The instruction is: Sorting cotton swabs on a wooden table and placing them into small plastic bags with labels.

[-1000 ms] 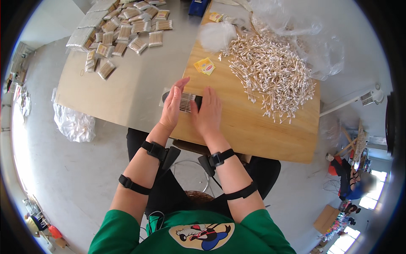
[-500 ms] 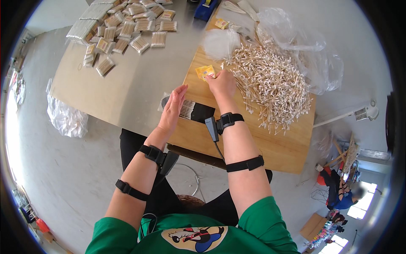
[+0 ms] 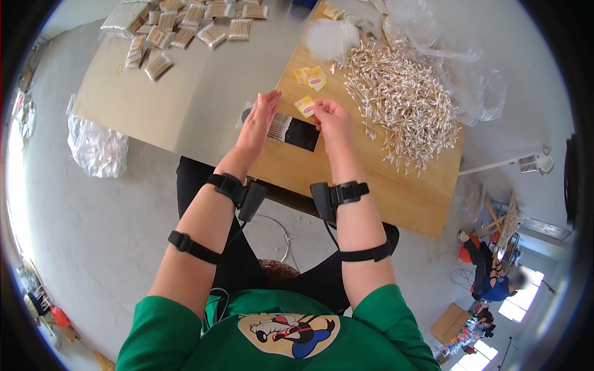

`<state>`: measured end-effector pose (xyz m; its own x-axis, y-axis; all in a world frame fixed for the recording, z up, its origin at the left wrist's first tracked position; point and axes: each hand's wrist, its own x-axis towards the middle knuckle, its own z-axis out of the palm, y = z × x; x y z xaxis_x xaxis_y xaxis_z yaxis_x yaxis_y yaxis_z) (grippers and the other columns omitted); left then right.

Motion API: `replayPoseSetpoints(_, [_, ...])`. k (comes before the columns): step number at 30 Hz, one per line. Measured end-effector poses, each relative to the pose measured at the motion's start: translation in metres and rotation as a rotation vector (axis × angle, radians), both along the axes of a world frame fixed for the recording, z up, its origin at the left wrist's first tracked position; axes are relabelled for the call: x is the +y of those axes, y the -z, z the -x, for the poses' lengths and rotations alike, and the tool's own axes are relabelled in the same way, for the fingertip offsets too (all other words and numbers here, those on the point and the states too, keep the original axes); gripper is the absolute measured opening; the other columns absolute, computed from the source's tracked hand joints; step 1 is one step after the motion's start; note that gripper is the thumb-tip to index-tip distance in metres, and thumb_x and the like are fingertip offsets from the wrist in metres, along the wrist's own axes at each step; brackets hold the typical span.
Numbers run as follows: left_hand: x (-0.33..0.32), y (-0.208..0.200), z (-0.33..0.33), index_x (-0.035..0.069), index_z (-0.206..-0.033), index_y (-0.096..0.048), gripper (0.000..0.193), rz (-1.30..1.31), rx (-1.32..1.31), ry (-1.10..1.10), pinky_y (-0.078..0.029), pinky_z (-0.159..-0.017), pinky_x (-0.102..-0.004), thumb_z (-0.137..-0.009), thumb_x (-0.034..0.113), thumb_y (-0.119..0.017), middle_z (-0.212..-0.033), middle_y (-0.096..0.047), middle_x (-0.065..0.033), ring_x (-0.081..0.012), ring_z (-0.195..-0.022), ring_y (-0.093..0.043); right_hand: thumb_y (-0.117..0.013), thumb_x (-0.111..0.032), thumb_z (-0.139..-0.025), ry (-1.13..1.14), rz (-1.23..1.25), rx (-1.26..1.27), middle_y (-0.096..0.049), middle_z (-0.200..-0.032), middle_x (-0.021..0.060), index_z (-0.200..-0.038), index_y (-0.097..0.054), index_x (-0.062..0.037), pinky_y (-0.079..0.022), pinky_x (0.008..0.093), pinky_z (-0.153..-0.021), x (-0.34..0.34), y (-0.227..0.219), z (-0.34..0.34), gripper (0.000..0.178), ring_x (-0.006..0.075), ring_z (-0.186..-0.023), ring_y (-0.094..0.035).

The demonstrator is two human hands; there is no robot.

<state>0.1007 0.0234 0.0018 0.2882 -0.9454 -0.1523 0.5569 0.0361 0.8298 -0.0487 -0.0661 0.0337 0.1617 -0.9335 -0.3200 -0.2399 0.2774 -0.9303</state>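
My right hand [image 3: 335,123] pinches a small yellow and white card [image 3: 305,107] between thumb and fingers. The card hovers just above a neat row of cotton swabs [image 3: 280,127] lying on a flat black strip [image 3: 302,133]. Beside the row's left end, my left hand [image 3: 256,128] is on edge with its fingers stretched out, partly covering the strip. A bit of clear plastic film [image 3: 247,115] shows past that hand. More yellow cards [image 3: 312,77] lie farther back on the wooden board [image 3: 371,201].
A large heap of loose cotton swabs [image 3: 402,99] covers the board's right side, with clear plastic bags [image 3: 476,89] behind it. Packed swab bundles [image 3: 211,35] lie at the far left of the table [image 3: 185,105]. A person [image 3: 495,287] is far off at the right.
My right hand has drawn back toward me from the yellow cards, bringing one card above the swab row. My left hand stays beside the row. The view has shifted slightly.
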Motion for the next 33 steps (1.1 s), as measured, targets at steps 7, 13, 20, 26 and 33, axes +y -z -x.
replayPoseSetpoints(7, [-0.001, -0.008, 0.0, -0.007, -0.147, -0.032, 0.064, -0.065, 0.038, -0.02, -0.021, -0.124, -0.0364, -0.11, 0.044, -0.023, -0.155, -0.036, -0.0199, -0.0247, -0.148, -0.029, -0.07, -0.011, -0.085, -0.05, 0.259, 0.332, -0.072, -0.079, 0.0148, -0.095, -0.069, -0.0005, -0.054, 0.0377, -0.068, 0.043, 0.009, -0.006, 0.014, 0.0283, -0.072, -0.071])
replayPoseSetpoints(13, [-0.001, -0.011, -0.002, -0.008, -0.146, -0.032, 0.064, -0.081, 0.072, -0.041, -0.023, -0.123, -0.0363, -0.11, 0.045, -0.023, -0.155, -0.037, -0.0195, -0.0245, -0.148, -0.031, -0.069, -0.011, -0.086, -0.116, 0.347, 0.396, -0.072, -0.078, 0.0148, -0.092, -0.07, -0.0009, -0.054, 0.0374, -0.067, 0.054, 0.004, -0.017, 0.013, 0.0282, -0.073, -0.071])
replayPoseSetpoints(20, [-0.001, -0.01, -0.004, -0.007, -0.147, -0.032, 0.067, -0.06, 0.177, -0.056, -0.023, -0.123, -0.0376, -0.109, 0.048, -0.022, -0.154, -0.038, -0.0204, -0.0258, -0.147, -0.032, -0.069, -0.013, -0.085, -0.225, 0.315, 0.43, -0.071, -0.08, 0.0192, -0.089, -0.071, -0.0018, -0.055, 0.04, -0.073, 0.051, 0.007, -0.035, 0.012, 0.0342, -0.079, -0.07])
replayPoseSetpoints(26, [0.0, -0.014, -0.01, -0.006, -0.141, -0.039, 0.066, -0.066, 0.422, -0.147, -0.026, -0.121, -0.0379, -0.109, 0.049, -0.024, -0.15, -0.043, -0.0222, -0.0274, -0.143, -0.038, -0.069, -0.014, -0.084, -0.272, 0.356, 0.544, -0.071, -0.085, 0.0204, -0.091, -0.066, -0.0024, -0.054, 0.0454, -0.076, 0.049, 0.009, -0.044, 0.014, 0.0391, -0.085, -0.069])
replayPoseSetpoints(33, [0.001, -0.017, -0.025, -0.005, -0.133, -0.047, 0.057, -0.013, 0.195, -0.276, -0.028, -0.12, -0.0365, -0.11, 0.043, -0.026, -0.143, -0.052, -0.0216, -0.0252, -0.138, -0.044, -0.071, -0.014, -0.082, -0.223, 0.345, 0.541, -0.07, -0.086, 0.019, -0.091, -0.062, -0.0042, -0.053, 0.0459, -0.076, 0.05, 0.011, -0.044, 0.016, 0.0392, -0.088, -0.068])
